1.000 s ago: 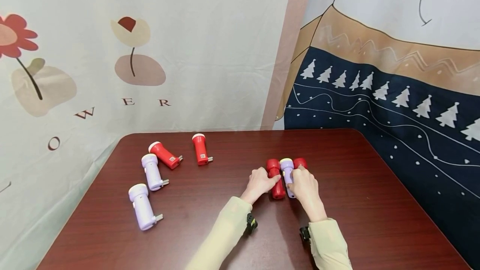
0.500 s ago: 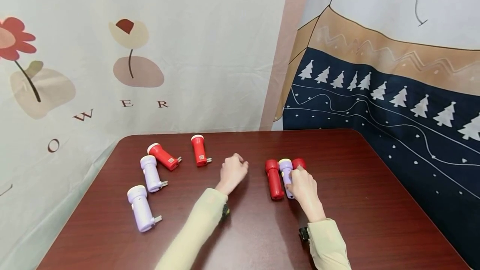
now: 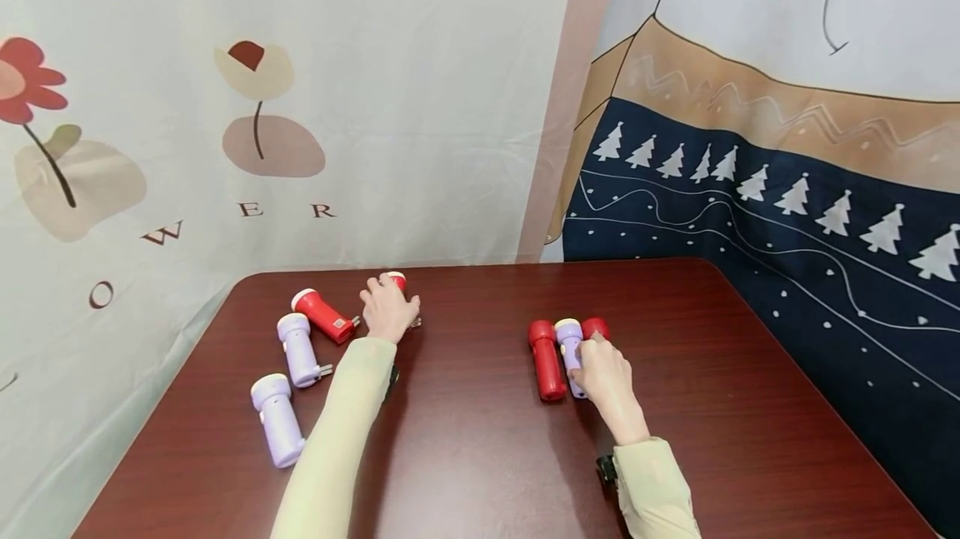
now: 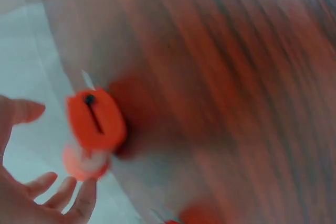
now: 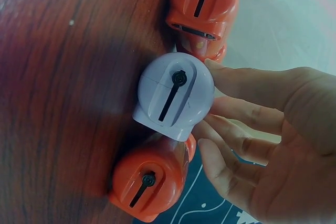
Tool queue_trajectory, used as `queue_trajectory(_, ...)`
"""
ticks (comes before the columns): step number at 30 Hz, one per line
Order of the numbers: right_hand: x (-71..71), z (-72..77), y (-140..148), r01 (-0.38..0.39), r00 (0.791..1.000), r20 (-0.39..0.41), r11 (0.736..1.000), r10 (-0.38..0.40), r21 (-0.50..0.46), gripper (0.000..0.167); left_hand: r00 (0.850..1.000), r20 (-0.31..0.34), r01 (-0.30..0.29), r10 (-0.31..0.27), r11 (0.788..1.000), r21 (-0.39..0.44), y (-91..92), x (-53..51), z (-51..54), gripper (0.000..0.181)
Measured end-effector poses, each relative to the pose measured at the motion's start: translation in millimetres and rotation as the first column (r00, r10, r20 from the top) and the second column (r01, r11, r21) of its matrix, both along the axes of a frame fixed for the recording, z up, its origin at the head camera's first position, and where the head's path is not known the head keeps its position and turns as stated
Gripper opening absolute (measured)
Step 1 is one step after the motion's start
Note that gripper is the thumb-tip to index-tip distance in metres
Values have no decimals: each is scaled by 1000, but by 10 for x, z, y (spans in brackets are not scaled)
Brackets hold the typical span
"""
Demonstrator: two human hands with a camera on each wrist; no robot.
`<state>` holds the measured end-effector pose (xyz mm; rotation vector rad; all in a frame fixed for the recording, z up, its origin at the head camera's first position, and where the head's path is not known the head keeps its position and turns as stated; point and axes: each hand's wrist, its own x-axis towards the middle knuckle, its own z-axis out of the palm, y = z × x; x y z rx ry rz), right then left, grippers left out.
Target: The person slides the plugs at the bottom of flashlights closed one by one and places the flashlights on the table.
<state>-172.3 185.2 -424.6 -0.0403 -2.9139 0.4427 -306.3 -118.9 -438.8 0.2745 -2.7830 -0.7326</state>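
Head view: my left hand [image 3: 386, 310] is over a bright red flashlight [image 4: 100, 124], fingers spread apart; I cannot tell whether they touch it. My right hand [image 3: 606, 372] pinches a lilac flashlight [image 5: 170, 95], with one dark red flashlight [image 3: 548, 362] left of my thumb, a second dark red flashlight [image 3: 596, 327] just beside my fingers.

- The left hand [image 3: 387, 308] was over a red flashlight [image 3: 401, 282] on the table [image 3: 465, 447].
- The right hand [image 3: 606, 374] held a purple flashlight [image 3: 569, 343] between two red ones [image 3: 547, 362].
- Farther left lay another red flashlight [image 3: 324, 315] and two purple ones [image 3: 278, 424].
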Motion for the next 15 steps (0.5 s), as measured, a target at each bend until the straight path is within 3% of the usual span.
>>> queue_trajectory(6, -2, -9, -5, -3, 1000, 2, 1000, 3, 4, 17, 985, 166, -60, 53, 998, 37, -125, -27, -65, 72)
queue_trajectory(10, -2, -9, -7, -1, 1000, 0, 1000, 1, 9, 17, 977, 196, -90, 78, 995, 51, -167, -51, -83, 66)
queue_trajectory(15, -2, -6, -6, 0, 1000, -19, 1000, 1, 19, 18, 977, 209, -63, 52, 997, 45, -205, -85, -78, 61)
